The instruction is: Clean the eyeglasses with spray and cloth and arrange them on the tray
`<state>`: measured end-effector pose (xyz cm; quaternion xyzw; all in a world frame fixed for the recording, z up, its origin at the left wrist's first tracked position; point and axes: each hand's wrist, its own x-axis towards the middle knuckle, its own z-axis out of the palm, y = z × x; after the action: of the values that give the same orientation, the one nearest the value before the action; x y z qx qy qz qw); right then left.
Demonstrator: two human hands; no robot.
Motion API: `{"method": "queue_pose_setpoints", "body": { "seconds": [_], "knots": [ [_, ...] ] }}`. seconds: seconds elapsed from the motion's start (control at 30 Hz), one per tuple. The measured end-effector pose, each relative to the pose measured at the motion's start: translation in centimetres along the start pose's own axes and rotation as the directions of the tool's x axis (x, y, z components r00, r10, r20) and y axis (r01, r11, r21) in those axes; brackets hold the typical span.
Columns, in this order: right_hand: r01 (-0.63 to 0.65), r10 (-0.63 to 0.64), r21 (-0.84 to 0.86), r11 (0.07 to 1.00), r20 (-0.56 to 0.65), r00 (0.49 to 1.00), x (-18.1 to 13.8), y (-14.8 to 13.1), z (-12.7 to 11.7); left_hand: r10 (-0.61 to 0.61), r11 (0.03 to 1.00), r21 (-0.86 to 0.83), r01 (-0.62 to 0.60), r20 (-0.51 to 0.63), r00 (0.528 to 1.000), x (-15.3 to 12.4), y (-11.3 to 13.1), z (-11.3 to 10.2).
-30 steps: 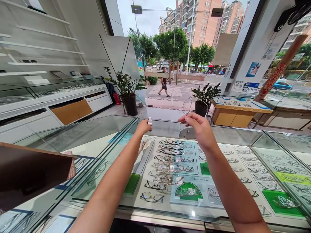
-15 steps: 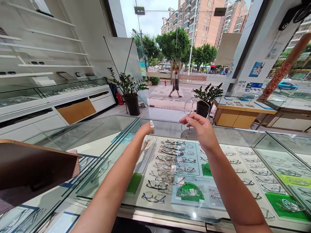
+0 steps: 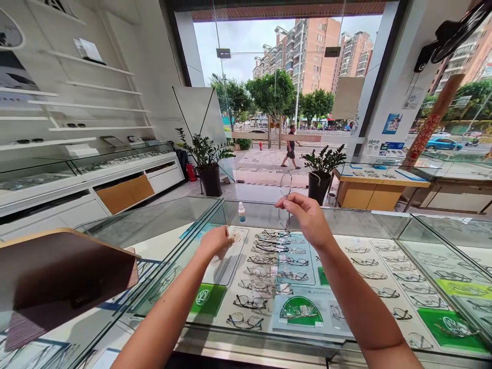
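Observation:
My right hand (image 3: 303, 212) is raised above the glass counter. It pinches a pair of round thin-rimmed eyeglasses (image 3: 285, 184) at the middle, with one lens above the fingers and the other below. Low over the counter top, my left hand (image 3: 215, 240) has its fingers curled. A pale patch shows at its fingertips, and whether it is held or lies under the glass I cannot make out. A small white bottle (image 3: 242, 213) with a blue-green label stands upright on the counter, just beyond my left hand and apart from it.
Rows of eyeglasses (image 3: 246, 320) lie inside the glass display counter (image 3: 215, 333). A dark brown panel (image 3: 69, 277) juts in at left. Two potted plants (image 3: 210, 177) stand beyond the counter, before the glass door. Outside, a person (image 3: 291, 148) walks by.
My left hand has let go of the bottle, which now stands on the counter, and has drawn back toward me. My right hand still holds the eyeglasses. The view has tilted up.

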<state>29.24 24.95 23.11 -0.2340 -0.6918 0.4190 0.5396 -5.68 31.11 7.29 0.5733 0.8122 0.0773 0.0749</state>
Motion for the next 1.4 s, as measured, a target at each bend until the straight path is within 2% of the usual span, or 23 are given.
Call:
{"method": "queue_pose_setpoints", "body": {
  "seconds": [0.13, 0.3, 0.57, 0.77, 0.87, 1.0, 1.1, 1.2, 1.3, 1.4],
  "knots": [
    [0.038, -0.037, -0.028, 0.999, 0.043, 0.998, -1.1, -0.9, 0.9, 0.007, 0.999, -0.033, -0.008, -0.036, 0.999, -1.2, -2.1, 0.5],
    [-0.02, 0.022, -0.056, 0.998, 0.023, 1.0, -1.3, 0.2, 1.9, -0.044, 0.998, -0.051, 0.041, -0.061, 0.997, -1.0, -3.2, 0.5],
    [-0.163, 0.163, -0.142, 0.976, -0.012, 0.987, -4.8, 4.3, 1.6, -0.048, 0.998, -0.038, 0.047, -0.025, 0.999, -0.5, -2.8, 0.9],
    [-0.217, 0.195, -0.161, 0.963, -0.139, 0.971, -6.7, 8.5, 1.2, -0.087, 0.994, -0.064, 0.085, -0.02, 0.996, 0.0, -1.6, 1.3],
    [-0.225, 0.193, -0.152, 0.962, -0.199, 0.961, -7.1, 10.1, 1.0, -0.094, 0.99, -0.114, 0.089, -0.045, 0.995, -0.2, -1.4, 1.7],
    [-0.217, 0.183, -0.138, 0.966, -0.224, 0.957, -7.6, 10.8, 0.6, -0.111, 0.96, -0.264, 0.092, -0.056, 0.992, -0.7, -1.6, 1.3],
    [-0.215, 0.182, -0.131, 0.968, -0.223, 0.958, -7.8, 10.6, 0.2, -0.125, 0.895, -0.44, 0.075, -0.087, 0.988, -1.5, -1.7, -0.1],
    [-0.231, 0.203, -0.12, 0.966, -0.21, 0.957, -8.0, 10.4, 0.0, -0.13, 0.778, -0.628, 0.014, -0.139, 0.982, -2.8, -1.2, -2.2],
    [-0.242, 0.224, -0.075, 0.967, -0.193, 0.955, -7.9, 9.9, 0.2, -0.101, 0.616, -0.786, -0.054, -0.147, 0.984, -4.4, 0.4, -4.4],
    [-0.253, 0.25, -0.008, 0.967, -0.133, 0.959, -7.4, 8.6, 0.9, -0.026, 0.453, -0.884, -0.113, -0.139, 0.99, -6.2, 3.0, -6.4]
  ]
}}
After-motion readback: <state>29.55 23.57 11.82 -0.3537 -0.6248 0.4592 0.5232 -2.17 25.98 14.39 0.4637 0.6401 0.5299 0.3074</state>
